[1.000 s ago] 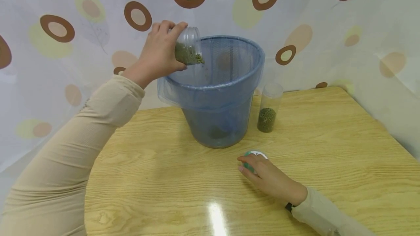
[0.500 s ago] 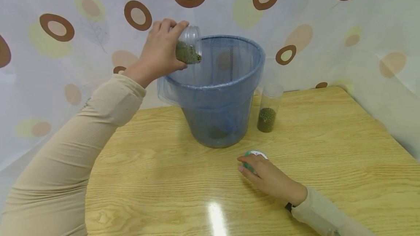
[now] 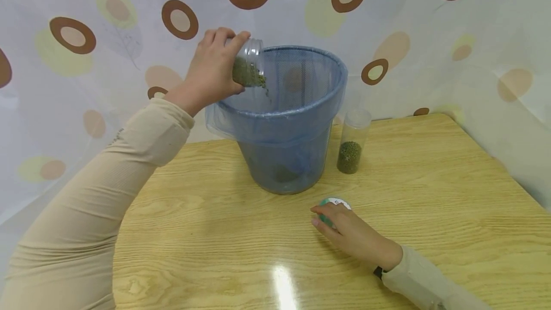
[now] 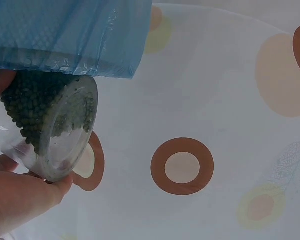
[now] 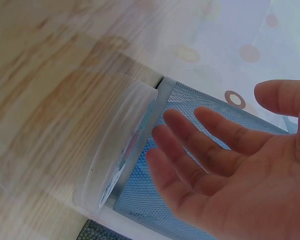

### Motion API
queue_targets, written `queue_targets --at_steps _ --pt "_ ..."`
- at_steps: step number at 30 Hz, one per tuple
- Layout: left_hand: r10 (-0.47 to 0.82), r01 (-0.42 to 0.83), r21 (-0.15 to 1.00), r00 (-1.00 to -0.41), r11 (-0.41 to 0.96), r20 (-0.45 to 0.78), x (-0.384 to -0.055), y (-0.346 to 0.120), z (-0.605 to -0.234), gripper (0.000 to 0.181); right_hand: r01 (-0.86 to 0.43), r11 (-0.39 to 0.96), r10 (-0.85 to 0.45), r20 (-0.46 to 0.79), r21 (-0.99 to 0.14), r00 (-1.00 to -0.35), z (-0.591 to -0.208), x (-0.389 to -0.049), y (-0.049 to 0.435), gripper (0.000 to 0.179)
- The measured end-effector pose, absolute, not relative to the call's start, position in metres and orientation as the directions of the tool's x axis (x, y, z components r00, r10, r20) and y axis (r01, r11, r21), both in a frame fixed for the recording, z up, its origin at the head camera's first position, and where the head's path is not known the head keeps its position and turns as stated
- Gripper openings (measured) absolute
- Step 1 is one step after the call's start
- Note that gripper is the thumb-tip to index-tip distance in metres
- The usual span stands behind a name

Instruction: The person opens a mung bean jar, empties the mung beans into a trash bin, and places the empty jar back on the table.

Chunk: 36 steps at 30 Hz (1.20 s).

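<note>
My left hand (image 3: 211,68) grips a clear plastic jar (image 3: 255,51) tipped on its side, its mouth over the left rim of a blue mesh bin (image 3: 286,161). Small green beans (image 3: 261,80) spill from the mouth and drop inside the bin. More beans (image 4: 35,102) lie along the jar's lower side in the left wrist view. On the table, my right hand (image 3: 353,233) hovers close over a round lid (image 3: 336,201) with a green and white top. Its fingers are loosely bent and hold nothing in the right wrist view, where the lid's pale rim (image 5: 122,145) faces them.
A second clear jar (image 3: 355,133), partly filled with green beans, stands upright just right of the bin. Blue plastic bag film (image 3: 221,123) folds over the bin's rim. Behind the wooden table (image 3: 430,195) hangs a white patterned backdrop (image 3: 413,8).
The jar has dipped slightly, and beans that had paused at its mouth half a second ago are falling again. My right hand and the lid have stayed put.
</note>
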<state>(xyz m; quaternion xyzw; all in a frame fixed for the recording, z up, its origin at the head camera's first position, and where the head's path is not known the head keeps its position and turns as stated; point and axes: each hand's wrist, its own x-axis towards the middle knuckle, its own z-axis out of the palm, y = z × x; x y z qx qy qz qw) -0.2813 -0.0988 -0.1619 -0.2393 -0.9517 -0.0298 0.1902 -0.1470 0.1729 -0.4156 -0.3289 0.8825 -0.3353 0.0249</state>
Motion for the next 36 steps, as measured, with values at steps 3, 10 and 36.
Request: queue_targets --at_steps 3,10,36 --pt "0.445 0.47 -0.03 -0.812 0.882 0.379 -0.2814 -0.0986 -0.1622 0.091 -0.562 0.56 -0.597 0.174 -0.609 -0.783 -0.4152 -0.1465 0.1729 0.043" --pt "0.445 0.471 -0.027 -0.811 0.882 0.379 -0.2808 -0.0983 -0.1607 0.091 -0.561 0.56 -0.596 0.174 -0.609 -0.784 -0.4132 -0.1446 0.1724 0.043" --pt "0.441 0.462 -0.037 -0.817 0.886 0.372 -0.2769 -0.0981 -0.1545 0.091 -0.536 0.572 -0.589 0.144 -0.621 -0.795 -0.4105 -0.1426 0.1713 0.044"
